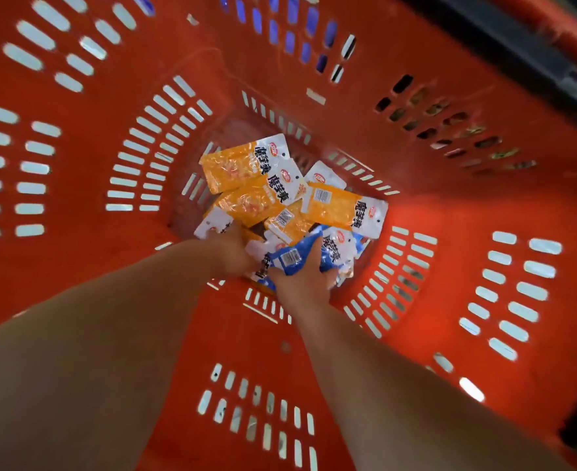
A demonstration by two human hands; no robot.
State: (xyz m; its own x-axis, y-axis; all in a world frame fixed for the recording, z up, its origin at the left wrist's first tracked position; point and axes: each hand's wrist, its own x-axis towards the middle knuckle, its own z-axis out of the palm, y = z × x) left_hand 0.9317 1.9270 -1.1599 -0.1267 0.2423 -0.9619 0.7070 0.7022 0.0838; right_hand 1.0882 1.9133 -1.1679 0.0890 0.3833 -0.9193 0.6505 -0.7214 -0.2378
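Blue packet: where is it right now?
Head view: the blue packet sits at the bottom of the red basket, right of centre, gripped by the right hand, next to the orange packets.

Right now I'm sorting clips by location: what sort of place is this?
Probably a shop: the left hand and right hand dig into a deep red shopping basket holding many identical barcoded snack packs, orange packets and blue packets.

The basket (450, 215) is showing smooth red moulded plastic with a dull, almost matt sheen. The orange packets (232, 168) are gleaming as glossy plastic film, their white ends shining too. The blue packets (288, 263) are glinting, the same slick film, crinkling in places.
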